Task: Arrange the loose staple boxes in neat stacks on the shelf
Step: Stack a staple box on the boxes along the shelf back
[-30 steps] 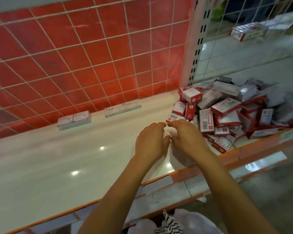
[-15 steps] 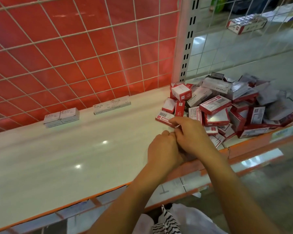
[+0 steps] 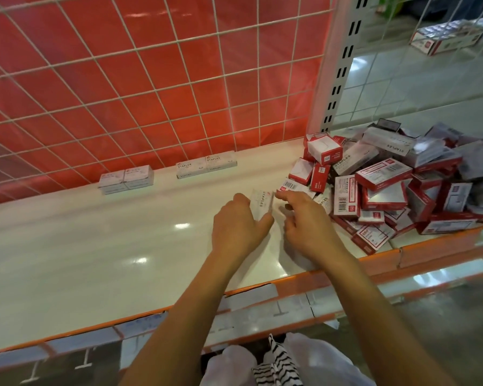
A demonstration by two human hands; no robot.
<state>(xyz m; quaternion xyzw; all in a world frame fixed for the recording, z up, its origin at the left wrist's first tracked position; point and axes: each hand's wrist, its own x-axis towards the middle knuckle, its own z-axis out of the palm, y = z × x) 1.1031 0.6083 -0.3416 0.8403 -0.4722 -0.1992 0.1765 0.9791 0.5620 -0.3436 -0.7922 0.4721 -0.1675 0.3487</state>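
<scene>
A jumbled pile of red-and-white staple boxes (image 3: 385, 185) fills the right end of the white shelf (image 3: 95, 260). My left hand (image 3: 236, 227) grips a white staple box (image 3: 261, 203) just left of the pile, thumb along its near edge. Beside that box hovers my right hand (image 3: 304, 221), fingers loosely curled, its forefinger tip close to the box's right corner; nothing shows in its grasp. Against the back grid sit two short rows of white boxes, one at the left (image 3: 126, 179) and one nearer the middle (image 3: 206, 167).
A red wire-grid back panel (image 3: 151, 79) closes off the shelf's far side. A white slotted upright (image 3: 329, 79) stands behind the pile. The orange front lip (image 3: 374, 260) carries price-label strips. One more box (image 3: 446, 37) lies on the shelf beyond the grid.
Both hands came together at the pile's edge, then moved apart. My left hand now holds a white staple box that was hidden before. The view has shifted right and closer.
</scene>
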